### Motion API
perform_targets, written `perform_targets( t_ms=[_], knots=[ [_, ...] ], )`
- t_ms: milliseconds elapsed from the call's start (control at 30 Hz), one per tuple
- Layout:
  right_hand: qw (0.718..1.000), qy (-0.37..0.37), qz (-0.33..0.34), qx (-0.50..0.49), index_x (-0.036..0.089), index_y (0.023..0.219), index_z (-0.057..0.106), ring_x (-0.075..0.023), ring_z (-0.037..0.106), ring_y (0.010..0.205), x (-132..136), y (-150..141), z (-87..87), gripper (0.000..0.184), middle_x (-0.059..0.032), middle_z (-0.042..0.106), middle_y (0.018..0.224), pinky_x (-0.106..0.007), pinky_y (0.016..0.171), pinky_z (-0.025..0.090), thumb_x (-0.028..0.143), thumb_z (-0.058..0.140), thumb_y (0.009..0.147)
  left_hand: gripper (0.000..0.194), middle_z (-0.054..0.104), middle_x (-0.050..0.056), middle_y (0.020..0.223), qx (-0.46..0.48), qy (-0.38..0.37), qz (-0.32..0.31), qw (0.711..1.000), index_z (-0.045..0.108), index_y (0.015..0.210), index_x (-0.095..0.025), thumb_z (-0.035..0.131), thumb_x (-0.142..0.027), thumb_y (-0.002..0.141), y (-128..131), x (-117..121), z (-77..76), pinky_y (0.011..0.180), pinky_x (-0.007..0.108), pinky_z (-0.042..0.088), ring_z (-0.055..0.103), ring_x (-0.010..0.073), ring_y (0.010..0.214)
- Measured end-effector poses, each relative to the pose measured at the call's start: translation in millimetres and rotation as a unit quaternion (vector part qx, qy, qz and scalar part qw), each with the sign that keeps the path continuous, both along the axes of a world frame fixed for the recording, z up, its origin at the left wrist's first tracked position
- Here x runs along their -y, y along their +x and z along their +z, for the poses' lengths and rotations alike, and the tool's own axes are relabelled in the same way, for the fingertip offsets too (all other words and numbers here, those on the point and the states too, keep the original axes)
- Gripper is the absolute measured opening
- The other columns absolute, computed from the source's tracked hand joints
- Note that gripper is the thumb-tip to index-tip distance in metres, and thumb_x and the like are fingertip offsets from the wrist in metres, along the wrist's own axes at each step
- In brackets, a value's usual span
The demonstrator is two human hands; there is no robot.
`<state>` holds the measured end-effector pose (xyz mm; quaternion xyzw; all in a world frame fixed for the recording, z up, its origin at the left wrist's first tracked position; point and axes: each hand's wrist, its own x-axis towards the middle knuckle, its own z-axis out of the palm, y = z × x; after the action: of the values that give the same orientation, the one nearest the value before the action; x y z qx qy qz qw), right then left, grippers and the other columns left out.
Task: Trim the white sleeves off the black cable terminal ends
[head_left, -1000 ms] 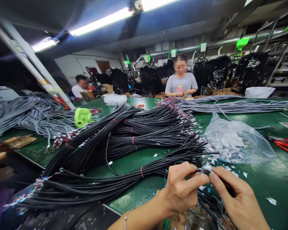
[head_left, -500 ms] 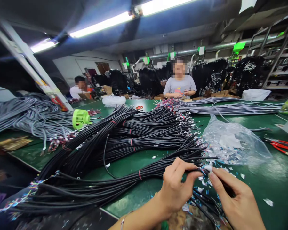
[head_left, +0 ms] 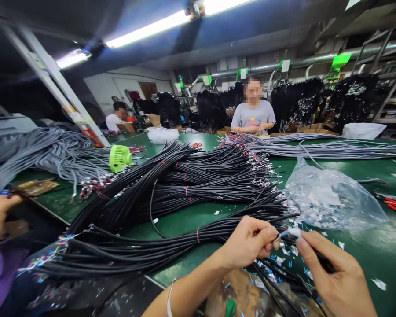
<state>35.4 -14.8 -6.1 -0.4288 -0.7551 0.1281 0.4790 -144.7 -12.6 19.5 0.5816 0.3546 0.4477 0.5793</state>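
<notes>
The left hand (head_left: 249, 242) pinched the end of a black cable (head_left: 285, 235) between thumb and forefinger, low over the green table (head_left: 350, 169). The right hand (head_left: 336, 277) closed its fingertips on a small white connector (head_left: 293, 232) at that cable's tip, beside the clear plastic bag (head_left: 333, 198).

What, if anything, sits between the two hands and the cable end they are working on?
Nothing visible. The left hand pinches the black cable near its tip, and the right hand pinches the small white piece at that tip. Both hands are in direct contact; the plastic bag lies beyond them.
</notes>
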Motion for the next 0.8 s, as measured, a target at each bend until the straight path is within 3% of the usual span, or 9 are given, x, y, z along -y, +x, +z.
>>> perform_targets(
  t_ms=[133, 267, 367, 467, 533, 600, 667, 733, 800],
  knots=[
    [0.999, -0.042, 0.021, 0.0, 0.021, 0.086, 0.059, -0.014, 0.058, 0.058, -2, 0, 4.5, 0.016, -0.0015, 0.061, 0.071, -0.021, 0.05, 0.047, 0.035, 0.053, 0.085, 0.03, 0.055, 0.002, 0.056, -0.095, 0.134, 0.107, 0.98, 0.066, 0.066, -0.009, 0.058, -0.033, 0.081, 6, 5, -0.9, 0.05, 0.021, 0.034, 0.044, 0.009, 0.052],
    [0.996, -0.016, 0.079, 0.022, 0.021, 0.074, 0.051, -0.0123, 0.048, 0.058, -3, -2, 12.6, 0.014, 0.0005, 0.049, 0.067, -0.022, 0.051, 0.04, 0.025, 0.052, 0.087, 0.022, 0.061, 0.004, 0.061, -0.181, 0.24, 0.115, 0.947, 0.068, 0.07, -0.01, 0.055, -0.02, 0.083, 9, 9, 1.0, 0.053, 0.021, 0.034, 0.048, 0.0101, 0.056],
    [0.994, 0.026, 0.104, 0.032, 0.02, 0.082, 0.052, -0.013, 0.051, 0.07, -7, 0, 13.6, 0.006, -0.0022, 0.052, 0.08, -0.022, 0.061, 0.041, 0.016, 0.053, 0.086, 0.023, 0.061, 0.004, 0.062, -0.222, 0.253, 0.092, 0.937, 0.067, 0.069, -0.01, 0.051, -0.016, 0.085, 7, 10, 3.2, 0.056, 0.02, 0.036, 0.05, 0.0102, 0.057],
    [0.986, 0.062, 0.147, 0.048, 0.021, 0.093, 0.054, -0.0133, 0.053, 0.078, -10, 4, 11.4, 0.017, -0.004, 0.055, 0.091, -0.022, 0.066, 0.041, 0.006, 0.05, 0.084, 0.027, 0.061, 0.003, 0.063, -0.262, 0.252, 0.079, 0.928, 0.065, 0.067, -0.01, 0.046, -0.014, 0.087, 4, 11, 5.1, 0.059, 0.021, 0.037, 0.052, 0.0107, 0.059],
    [0.982, 0.028, 0.182, 0.032, 0.021, 0.09, 0.055, -0.0135, 0.053, 0.077, -10, 4, 11.2, 0.018, -0.0038, 0.056, 0.088, -0.023, 0.066, 0.04, 0.006, 0.046, 0.085, 0.028, 0.062, 0.003, 0.063, -0.269, 0.249, 0.071, 0.927, 0.065, 0.066, -0.011, 0.046, -0.014, 0.086, 1, 10, 5.6, 0.059, 0.021, 0.037, 0.053, 0.0107, 0.059],
    [0.973, -0.082, 0.211, -0.034, 0.019, 0.076, 0.055, -0.013, 0.05, 0.071, -7, 2, 12.5, 0.014, -0.0027, 0.053, 0.077, -0.024, 0.061, 0.038, 0.015, 0.047, 0.088, 0.024, 0.062, 0.003, 0.061, -0.25, 0.246, 0.062, 0.934, 0.066, 0.065, -0.011, 0.051, -0.013, 0.084, -1, 5, 4.9, 0.058, 0.02, 0.037, 0.052, 0.0103, 0.057],
    [0.927, -0.255, 0.233, -0.148, 0.017, 0.065, 0.05, -0.0087, 0.039, 0.054, -2, -4, 14.1, 0.028, 0.0013, 0.042, 0.063, -0.021, 0.048, 0.031, 0.033, 0.052, 0.087, 0.017, 0.061, 0.002, 0.06, -0.213, 0.242, 0.055, 0.945, 0.067, 0.065, -0.011, 0.057, -0.014, 0.079, -2, -1, 2.9, 0.056, 0.02, 0.037, 0.051, 0.01, 0.055],
    [0.835, -0.41, 0.243, -0.275, 0.016, 0.062, 0.046, -0.0038, 0.021, 0.045, 5, -13, 15.1, 0.038, 0.0064, 0.03, 0.057, -0.018, 0.04, 0.017, 0.046, 0.059, 0.08, 0.015, 0.061, 0.003, 0.06, -0.171, 0.241, 0.051, 0.954, 0.067, 0.065, -0.01, 0.062, -0.017, 0.077, -3, -6, 0.1, 0.055, 0.021, 0.037, 0.05, 0.0106, 0.056],
    [0.759, -0.488, 0.23, -0.364, 0.016, 0.063, 0.045, -0.001, 0.009, 0.043, 9, -21, 16.0, 0.042, 0.0095, 0.024, 0.054, -0.017, 0.039, 0.008, 0.05, 0.066, 0.073, 0.018, 0.06, 0.004, 0.061, -0.138, 0.245, 0.054, 0.958, 0.066, 0.065, -0.01, 0.064, -0.022, 0.077, -2, -8, -2.5, 0.054, 0.021, 0.036, 0.05, 0.011, 0.057]
  ],
)
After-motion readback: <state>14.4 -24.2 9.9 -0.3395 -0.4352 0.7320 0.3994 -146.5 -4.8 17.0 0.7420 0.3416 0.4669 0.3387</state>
